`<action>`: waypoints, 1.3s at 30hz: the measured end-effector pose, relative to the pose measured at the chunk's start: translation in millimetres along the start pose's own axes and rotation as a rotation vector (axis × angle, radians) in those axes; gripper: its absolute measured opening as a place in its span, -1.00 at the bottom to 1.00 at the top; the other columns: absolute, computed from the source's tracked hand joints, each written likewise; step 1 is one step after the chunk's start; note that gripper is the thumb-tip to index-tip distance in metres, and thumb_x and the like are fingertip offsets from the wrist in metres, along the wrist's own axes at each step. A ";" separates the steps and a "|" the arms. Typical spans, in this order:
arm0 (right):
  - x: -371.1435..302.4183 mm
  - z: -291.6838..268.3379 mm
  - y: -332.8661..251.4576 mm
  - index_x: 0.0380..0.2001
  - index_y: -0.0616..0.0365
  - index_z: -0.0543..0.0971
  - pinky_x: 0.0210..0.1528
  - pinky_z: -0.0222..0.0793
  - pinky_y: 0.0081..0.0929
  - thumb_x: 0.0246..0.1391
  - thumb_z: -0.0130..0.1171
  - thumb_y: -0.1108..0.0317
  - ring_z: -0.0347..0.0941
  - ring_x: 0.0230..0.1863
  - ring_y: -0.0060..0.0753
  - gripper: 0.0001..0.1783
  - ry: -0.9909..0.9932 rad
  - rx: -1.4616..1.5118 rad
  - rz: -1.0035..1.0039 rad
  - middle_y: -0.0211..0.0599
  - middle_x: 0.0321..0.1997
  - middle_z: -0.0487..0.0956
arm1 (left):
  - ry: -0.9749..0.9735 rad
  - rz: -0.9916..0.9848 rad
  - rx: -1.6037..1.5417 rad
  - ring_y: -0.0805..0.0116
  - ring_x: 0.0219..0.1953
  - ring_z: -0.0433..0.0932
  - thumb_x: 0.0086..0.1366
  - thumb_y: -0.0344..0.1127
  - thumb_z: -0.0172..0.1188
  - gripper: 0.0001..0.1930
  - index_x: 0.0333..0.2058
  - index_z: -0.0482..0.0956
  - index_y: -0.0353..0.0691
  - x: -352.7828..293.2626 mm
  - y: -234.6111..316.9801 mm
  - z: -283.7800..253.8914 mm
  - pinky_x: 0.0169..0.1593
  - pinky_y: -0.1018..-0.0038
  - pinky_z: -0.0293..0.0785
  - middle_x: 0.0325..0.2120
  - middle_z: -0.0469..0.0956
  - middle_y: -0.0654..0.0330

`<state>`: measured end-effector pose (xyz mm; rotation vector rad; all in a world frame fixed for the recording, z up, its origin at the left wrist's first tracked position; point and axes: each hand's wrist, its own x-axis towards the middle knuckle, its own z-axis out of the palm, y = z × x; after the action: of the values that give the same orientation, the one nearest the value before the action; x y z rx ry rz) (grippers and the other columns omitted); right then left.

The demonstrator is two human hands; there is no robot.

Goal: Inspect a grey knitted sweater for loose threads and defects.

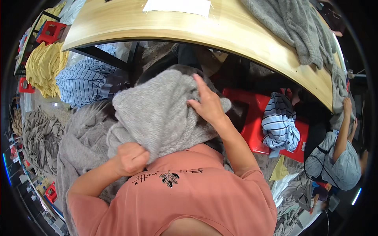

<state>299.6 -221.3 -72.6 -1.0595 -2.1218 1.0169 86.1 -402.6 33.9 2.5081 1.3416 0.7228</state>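
A fuzzy grey knit garment (151, 106) lies bunched across my lap. My left hand (132, 157) is closed in a fist on its near left edge, gripping the knit. On the far right part of the garment rests my right hand (206, 100), thumb and fingers apart, touching the cloth beside a fold. Whether the right fingertips pinch any cloth does not show. More grey knit (86, 133) hangs down at my left, and where one piece ends and another begins cannot be made out.
A pale wooden table (177, 29) stands ahead, with a white sheet (177, 7) and grey knitwear (295, 27) on it. Red stools (252, 118) at right carry a striped bundle (280, 122). Blue striped (82, 80) and yellow (47, 67) cloth piles lie left. Another person (336, 157) works at far right.
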 end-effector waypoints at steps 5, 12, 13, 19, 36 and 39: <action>17.6 16.5 -17.3 -0.14 0.11 0.41 -0.43 0.35 -0.28 -0.37 0.06 0.57 0.41 -0.42 -0.03 -0.46 -0.283 -0.209 -0.307 -0.16 -0.41 0.45 | -0.222 -0.078 -0.308 0.28 -0.70 0.33 -0.29 -0.45 0.09 -0.83 -0.60 0.33 -0.21 20.8 -2.4 -0.8 -0.67 0.39 0.23 -0.72 0.25 0.23; -53.1 -6.5 -49.8 -0.49 0.14 0.39 -0.73 0.26 -0.47 -0.27 0.00 0.47 0.33 -0.71 -0.45 -0.85 -0.285 -0.177 -0.621 -0.36 -0.62 0.26 | -0.519 -0.554 0.628 0.09 -0.48 0.44 -0.22 -0.54 0.02 -0.95 -0.66 0.43 -0.29 38.2 -74.0 -74.5 -0.38 0.28 0.34 -0.62 0.40 0.03; -53.4 -6.9 -52.4 -0.49 0.14 0.39 -0.73 0.26 -0.47 -0.27 0.00 0.47 0.33 -0.71 -0.45 -0.85 -0.269 -0.183 -0.613 -0.36 -0.62 0.26 | -0.409 -0.602 0.568 0.06 -0.42 0.45 -0.16 -0.55 0.05 -0.92 -0.58 0.46 -0.35 49.1 -79.2 -77.3 -0.34 0.28 0.36 -0.54 0.43 0.00; -50.4 -10.9 -65.4 -0.54 0.18 0.36 -0.71 0.28 -0.45 -0.23 -0.03 0.42 0.37 -0.67 -0.44 -0.90 -0.386 -0.201 -0.674 -0.33 -0.62 0.28 | -0.066 -0.476 -0.167 0.05 -0.16 0.45 0.02 -0.14 0.20 -0.53 -0.19 0.45 -0.41 146.8 -101.8 52.3 -0.08 0.38 0.35 -0.21 0.46 -0.06; -56.6 -81.7 -56.0 -0.15 0.23 0.35 -0.17 0.33 -0.53 -0.27 0.21 0.47 0.41 -0.28 -0.48 -0.50 -0.155 0.511 0.089 -0.27 -0.29 0.46 | 0.465 -0.685 -1.010 0.67 -0.56 0.39 0.06 -0.53 0.11 -0.94 -0.45 0.54 -0.34 185.1 -76.2 38.1 -0.49 0.66 0.33 -0.60 0.52 0.33; -51.7 -97.6 -55.5 -0.09 0.26 0.28 -0.21 0.35 -0.56 -0.20 0.14 0.49 0.41 -0.29 -0.51 -0.49 0.109 1.056 0.211 -0.27 -0.31 0.46 | 0.576 -0.531 -0.655 0.61 -0.64 0.38 0.04 -0.51 0.09 -0.94 -0.47 0.53 -0.30 182.4 -58.7 40.9 -0.55 0.62 0.32 -0.69 0.48 0.26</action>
<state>376.1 -249.6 20.2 -0.7410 -1.0757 1.8117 149.7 -217.2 34.3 1.4018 1.5029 1.5032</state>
